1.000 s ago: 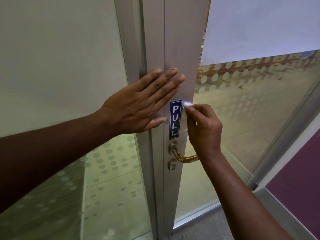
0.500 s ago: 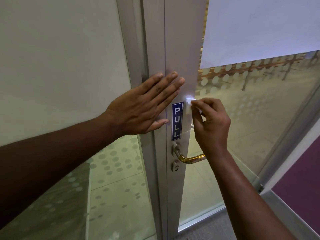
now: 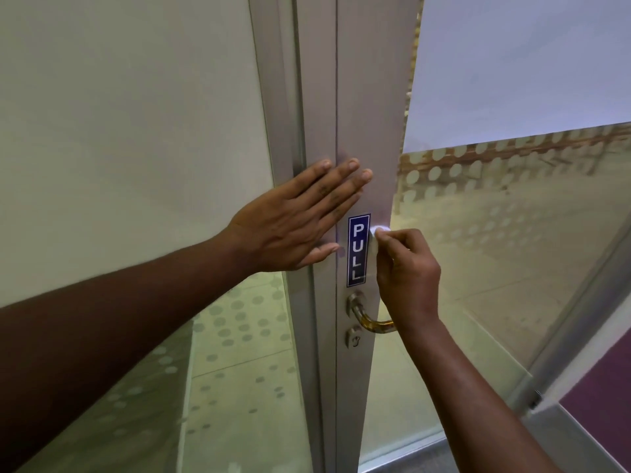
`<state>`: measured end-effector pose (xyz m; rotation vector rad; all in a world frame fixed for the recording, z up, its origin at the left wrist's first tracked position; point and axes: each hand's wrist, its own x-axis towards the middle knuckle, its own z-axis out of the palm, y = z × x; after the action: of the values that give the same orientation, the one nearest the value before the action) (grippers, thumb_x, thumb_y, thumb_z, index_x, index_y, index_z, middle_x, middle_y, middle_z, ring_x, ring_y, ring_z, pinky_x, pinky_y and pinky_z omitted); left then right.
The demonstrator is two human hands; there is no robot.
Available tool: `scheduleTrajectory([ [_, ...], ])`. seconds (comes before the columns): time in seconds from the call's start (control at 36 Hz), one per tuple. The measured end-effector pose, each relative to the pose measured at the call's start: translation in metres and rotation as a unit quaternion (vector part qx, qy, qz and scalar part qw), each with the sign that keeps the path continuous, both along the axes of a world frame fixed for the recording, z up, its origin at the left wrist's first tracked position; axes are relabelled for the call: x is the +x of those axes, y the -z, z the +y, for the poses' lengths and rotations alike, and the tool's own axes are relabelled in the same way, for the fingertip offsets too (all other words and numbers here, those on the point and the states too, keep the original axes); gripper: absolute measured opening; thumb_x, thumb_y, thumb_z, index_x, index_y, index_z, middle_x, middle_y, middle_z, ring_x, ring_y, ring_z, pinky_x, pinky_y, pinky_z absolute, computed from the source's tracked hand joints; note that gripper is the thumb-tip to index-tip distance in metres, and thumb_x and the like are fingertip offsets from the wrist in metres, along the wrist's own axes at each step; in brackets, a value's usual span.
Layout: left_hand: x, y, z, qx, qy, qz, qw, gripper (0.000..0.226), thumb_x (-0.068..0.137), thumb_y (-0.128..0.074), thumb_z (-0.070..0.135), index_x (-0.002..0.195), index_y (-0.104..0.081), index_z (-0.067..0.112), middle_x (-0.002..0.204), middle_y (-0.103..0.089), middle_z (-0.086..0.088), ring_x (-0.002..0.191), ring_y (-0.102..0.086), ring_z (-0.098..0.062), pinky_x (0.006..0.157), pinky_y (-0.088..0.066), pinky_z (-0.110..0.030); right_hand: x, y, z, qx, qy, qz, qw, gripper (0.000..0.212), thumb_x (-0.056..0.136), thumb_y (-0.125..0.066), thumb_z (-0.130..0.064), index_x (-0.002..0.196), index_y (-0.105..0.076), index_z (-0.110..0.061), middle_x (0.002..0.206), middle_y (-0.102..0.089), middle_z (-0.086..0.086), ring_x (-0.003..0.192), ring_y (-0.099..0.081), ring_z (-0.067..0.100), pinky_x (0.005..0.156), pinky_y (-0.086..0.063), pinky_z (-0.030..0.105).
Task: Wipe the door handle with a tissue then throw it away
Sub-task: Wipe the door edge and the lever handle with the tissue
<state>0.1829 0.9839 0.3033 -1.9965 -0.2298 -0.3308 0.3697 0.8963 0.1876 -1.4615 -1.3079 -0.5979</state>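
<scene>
A small white tissue (image 3: 376, 237) is pinched in my right hand (image 3: 408, 274) and pressed against the grey metal door frame (image 3: 372, 131), just right of a blue PULL sticker (image 3: 358, 250). Below the sticker, the brass-coloured door handle (image 3: 367, 317) curves out to the right, its far end hidden behind my right wrist. A keyhole (image 3: 353, 337) sits under it. My left hand (image 3: 297, 221) lies flat, fingers spread, on the frame to the left of the sticker and holds nothing.
Frosted glass with dot patterns fills the door panel (image 3: 512, 216) on the right and the fixed panel (image 3: 136, 131) on the left. A purple wall (image 3: 601, 407) and grey floor (image 3: 426, 455) show at the lower right.
My right hand with the tissue has slid down the frame beside the PULL sticker. My left hand has stayed flat on the frame.
</scene>
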Motion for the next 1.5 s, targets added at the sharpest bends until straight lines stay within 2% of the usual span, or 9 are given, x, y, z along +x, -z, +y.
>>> scheduleTrajectory([
  [0.08, 0.000, 0.000, -0.001, 0.004, -0.005, 0.000, 1.000, 0.084, 0.107, -0.003, 0.059, 0.163, -0.002, -0.004, 0.170, -0.001, -0.027, 0.158, -0.006, -0.040, 0.130, -0.009, -0.048, 0.003, 0.004, -0.004, -0.018, -0.009, 0.006, 1.000, 0.018, 0.090, -0.071, -0.001, 0.107, -0.075, -0.003, 0.090, -0.067, 0.008, 0.076, -0.065, 0.015, 0.069, -0.054, 0.021],
  [0.19, 0.000, -0.001, -0.004, 0.001, -0.017, 0.001, 1.000, 0.084, 0.106, -0.001, 0.059, 0.163, -0.003, -0.003, 0.170, -0.001, -0.026, 0.158, -0.006, -0.039, 0.130, -0.009, -0.048, 0.013, -0.001, -0.012, -0.033, -0.035, 0.023, 0.999, 0.019, 0.089, -0.072, -0.003, 0.106, -0.076, -0.007, 0.091, -0.067, 0.003, 0.074, -0.059, 0.006, 0.073, -0.040, 0.001],
  [0.28, 0.000, -0.001, -0.006, -0.008, -0.023, 0.003, 1.000, 0.083, 0.107, -0.004, 0.059, 0.163, -0.006, -0.002, 0.170, -0.002, -0.025, 0.158, -0.006, -0.039, 0.130, -0.011, -0.048, 0.018, -0.014, -0.014, -0.002, -0.041, 0.027, 0.999, 0.018, 0.091, -0.070, -0.006, 0.108, -0.074, -0.009, 0.094, -0.066, 0.003, 0.078, -0.056, 0.003, 0.074, -0.038, -0.001],
  [0.56, 0.002, 0.000, -0.007, 0.001, -0.019, -0.003, 1.000, 0.081, 0.108, -0.010, 0.059, 0.163, -0.012, -0.001, 0.170, -0.009, -0.023, 0.158, -0.012, -0.037, 0.129, -0.017, -0.048, 0.016, -0.029, 0.000, -0.013, -0.045, -0.034, 0.998, 0.020, 0.093, -0.068, -0.010, 0.113, -0.073, -0.009, 0.097, -0.065, 0.006, 0.078, -0.054, 0.006, 0.067, -0.042, 0.013],
  [0.69, 0.003, 0.000, -0.006, 0.006, -0.015, -0.010, 1.000, 0.081, 0.108, -0.013, 0.058, 0.163, -0.014, -0.002, 0.170, -0.011, -0.023, 0.158, -0.013, -0.037, 0.129, -0.014, -0.048, 0.015, -0.014, 0.000, -0.011, -0.058, -0.026, 0.998, 0.021, 0.091, -0.068, -0.004, 0.111, -0.073, -0.007, 0.097, -0.065, 0.009, 0.080, -0.060, 0.015, 0.066, -0.053, 0.025],
  [0.94, 0.001, 0.000, -0.006, 0.011, -0.013, -0.010, 1.000, 0.081, 0.108, -0.012, 0.057, 0.163, -0.010, -0.001, 0.170, -0.009, -0.023, 0.158, -0.011, -0.037, 0.129, -0.013, -0.048, 0.014, -0.004, -0.010, -0.047, -0.088, -0.008, 0.995, 0.019, 0.091, -0.070, -0.010, 0.110, -0.074, -0.010, 0.099, -0.067, 0.005, 0.081, -0.058, 0.005, 0.070, -0.055, 0.019],
  [1.17, 0.000, 0.001, -0.004, 0.005, -0.007, -0.009, 1.000, 0.082, 0.107, -0.011, 0.058, 0.164, -0.007, -0.001, 0.171, -0.006, -0.023, 0.159, -0.008, -0.037, 0.130, -0.013, -0.048, 0.001, -0.032, -0.015, 0.003, -0.112, -0.012, 0.994, 0.018, 0.092, -0.069, -0.008, 0.110, -0.073, -0.009, 0.099, -0.067, 0.006, 0.082, -0.061, 0.010, 0.070, -0.053, 0.019],
  [1.33, -0.001, 0.001, -0.003, 0.009, 0.000, -0.010, 1.000, 0.085, 0.107, -0.015, 0.060, 0.163, -0.007, -0.003, 0.170, -0.005, -0.025, 0.159, -0.008, -0.038, 0.130, -0.013, -0.049, -0.022, -0.037, -0.001, -0.027, -0.121, -0.069, 0.990, 0.020, 0.094, -0.064, -0.012, 0.110, -0.072, -0.003, 0.097, -0.064, 0.012, 0.079, -0.061, 0.019, 0.064, -0.055, 0.033],
  [1.5, 0.000, 0.001, -0.002, 0.010, 0.002, -0.009, 1.000, 0.088, 0.106, -0.014, 0.062, 0.163, -0.005, -0.003, 0.171, -0.002, -0.024, 0.159, -0.006, -0.038, 0.130, -0.011, -0.049, -0.030, -0.029, 0.005, -0.066, -0.098, -0.029, 0.993, 0.019, 0.096, -0.056, -0.011, 0.108, -0.069, -0.004, 0.102, -0.062, 0.010, 0.084, -0.059, 0.020, 0.067, -0.055, 0.037],
])
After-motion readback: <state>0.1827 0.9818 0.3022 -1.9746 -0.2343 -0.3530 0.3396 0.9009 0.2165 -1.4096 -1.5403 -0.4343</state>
